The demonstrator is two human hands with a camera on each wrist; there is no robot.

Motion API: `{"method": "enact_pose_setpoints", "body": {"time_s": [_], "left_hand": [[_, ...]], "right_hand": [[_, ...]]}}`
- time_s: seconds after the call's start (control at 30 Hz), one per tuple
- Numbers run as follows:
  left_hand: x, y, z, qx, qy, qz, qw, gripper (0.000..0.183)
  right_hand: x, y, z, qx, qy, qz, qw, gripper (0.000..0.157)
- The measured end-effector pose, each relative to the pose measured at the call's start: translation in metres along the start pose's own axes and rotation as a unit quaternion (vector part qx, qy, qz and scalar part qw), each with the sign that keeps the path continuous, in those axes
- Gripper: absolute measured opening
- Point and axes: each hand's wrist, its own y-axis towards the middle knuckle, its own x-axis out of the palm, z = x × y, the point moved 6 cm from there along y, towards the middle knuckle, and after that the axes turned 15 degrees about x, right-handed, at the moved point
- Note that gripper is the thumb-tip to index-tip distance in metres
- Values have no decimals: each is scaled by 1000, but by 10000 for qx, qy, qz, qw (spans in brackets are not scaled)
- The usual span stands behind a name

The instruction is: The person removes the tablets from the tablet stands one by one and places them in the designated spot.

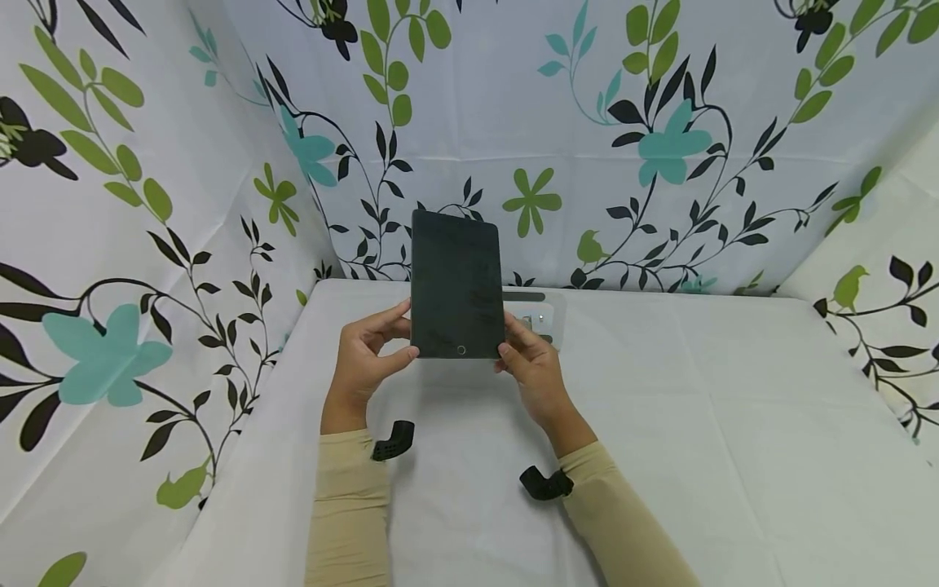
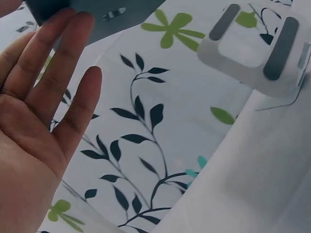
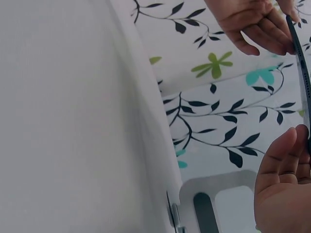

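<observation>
Head view bright, softly lit — wrist views dimmer, greyer.

No text, label or number seems legible, as far as blur allows.

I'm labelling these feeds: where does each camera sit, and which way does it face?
Head: worn on the head, facing forward and down at the tablet; left hand, right hand and sleeves show.
Left wrist: on that wrist, facing past the left hand toward tablet, cloth and frame; only that hand shows.
Right wrist: on that wrist, facing the right hand and edge-on tablet; left hand beyond.
Head and right wrist share both hands, tablet, frame.
</observation>
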Motion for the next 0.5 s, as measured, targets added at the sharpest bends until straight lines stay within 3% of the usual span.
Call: {"method": "enact_pose_setpoints", "body": {"time_s": [0.33,0.5], "left_hand": [[-21,-6,13,-2,55,-106,9999,65],[-30,-9,14,-188,-31,-6,9998,64]], "right_hand": [[24,-2,7,278,309,-357,9985,57],[31,-3,14,574,285,-477,9968,59]]}}
